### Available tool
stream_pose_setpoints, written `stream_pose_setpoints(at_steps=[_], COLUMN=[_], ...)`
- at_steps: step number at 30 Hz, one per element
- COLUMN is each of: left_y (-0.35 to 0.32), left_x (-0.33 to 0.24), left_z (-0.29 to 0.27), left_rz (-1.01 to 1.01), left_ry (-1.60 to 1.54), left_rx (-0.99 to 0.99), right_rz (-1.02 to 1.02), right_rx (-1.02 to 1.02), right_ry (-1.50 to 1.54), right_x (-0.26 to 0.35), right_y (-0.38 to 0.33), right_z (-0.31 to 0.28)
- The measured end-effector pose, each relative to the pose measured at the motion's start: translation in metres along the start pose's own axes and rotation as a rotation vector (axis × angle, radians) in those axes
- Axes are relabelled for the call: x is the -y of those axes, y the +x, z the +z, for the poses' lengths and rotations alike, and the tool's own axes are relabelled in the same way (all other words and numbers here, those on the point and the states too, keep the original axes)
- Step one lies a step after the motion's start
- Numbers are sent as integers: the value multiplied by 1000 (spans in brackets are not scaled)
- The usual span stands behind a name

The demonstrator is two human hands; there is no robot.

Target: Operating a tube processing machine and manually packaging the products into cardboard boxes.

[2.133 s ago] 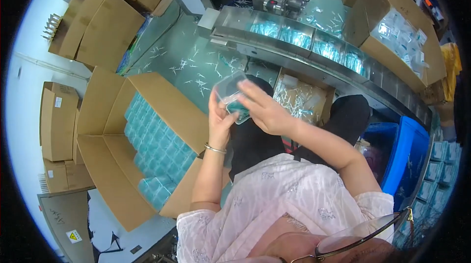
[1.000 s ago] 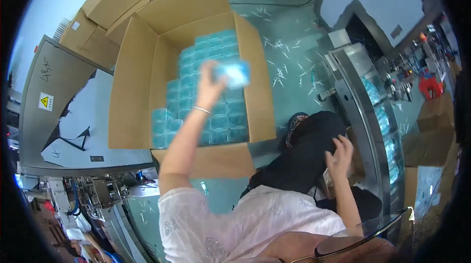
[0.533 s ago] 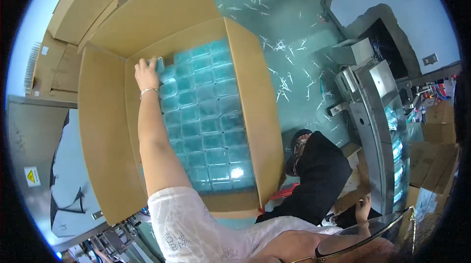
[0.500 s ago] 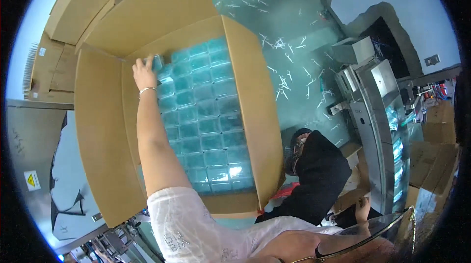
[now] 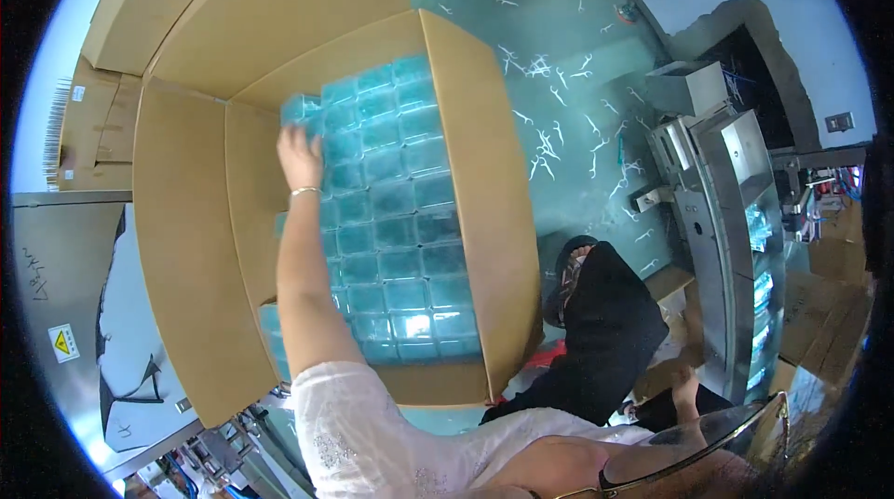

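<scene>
A large open cardboard box [image 5: 484, 155] stands in front of me, lined with rows of clear, blue-green tinted square plastic containers [image 5: 386, 196]. My left hand [image 5: 300, 159] is inside it near the far left of the rows. Its thumb stands apart from the fingers, and its fingertips touch the near side of a container [image 5: 300, 108] at the far left corner of the layer; they look slightly blurred. Low on the right, my right hand [image 5: 686, 392] hangs beside my dark-trousered leg, near a metal machine; its fingers are mostly hidden.
To the right, a steel conveyor-like machine [image 5: 712, 248] carries shiny clear items. White branching plastic scraps [image 5: 549, 150] litter the green floor. Closed cartons [image 5: 154, 10] are stacked at the far left. More cardboard [image 5: 819, 313] lies at the right edge.
My left hand has moved right and slightly nearer, from the box's left wall to the container row. The container it was holding now sits at the row's far left corner.
</scene>
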State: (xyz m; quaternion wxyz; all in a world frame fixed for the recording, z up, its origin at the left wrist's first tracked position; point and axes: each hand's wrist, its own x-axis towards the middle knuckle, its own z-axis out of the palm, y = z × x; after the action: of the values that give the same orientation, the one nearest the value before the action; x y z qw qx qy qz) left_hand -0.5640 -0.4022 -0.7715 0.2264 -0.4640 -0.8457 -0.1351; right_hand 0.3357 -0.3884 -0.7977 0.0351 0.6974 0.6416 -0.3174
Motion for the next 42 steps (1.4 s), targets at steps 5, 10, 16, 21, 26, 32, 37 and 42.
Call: stream_pose_setpoints(at_steps=[5, 10, 16, 21, 26, 32, 37, 42], left_y=[-16, 2, 35, 1, -78, -179, -239, -250], left_x=[-74, 44, -157, -378, -512, -626, -673, -672], left_z=[39, 37, -29, -162, -240, -269, -234, -222], left_rz=[-169, 25, 194, 591, 910, 1122, 1042, 412], left_ry=[20, -8, -314, -547, -768, -816, -523, -1238], left_rx=[156, 638, 173, 218, 495, 1146, 1414, 1613], right_rz=[252, 116, 332, 414, 328, 166, 186, -37], right_rx=[60, 46, 20, 118, -57, 66, 95, 10], right_ry=[-89, 106, 45, -36, -209, -298, 861, 1306], right_x=[11, 19, -4, -81, -74, -53, -55, 22], right_y=[-37, -11, -16, -9, 22, 71, 26, -31], right_z=[-22, 6, -15, 47, 92, 56, -3, -81])
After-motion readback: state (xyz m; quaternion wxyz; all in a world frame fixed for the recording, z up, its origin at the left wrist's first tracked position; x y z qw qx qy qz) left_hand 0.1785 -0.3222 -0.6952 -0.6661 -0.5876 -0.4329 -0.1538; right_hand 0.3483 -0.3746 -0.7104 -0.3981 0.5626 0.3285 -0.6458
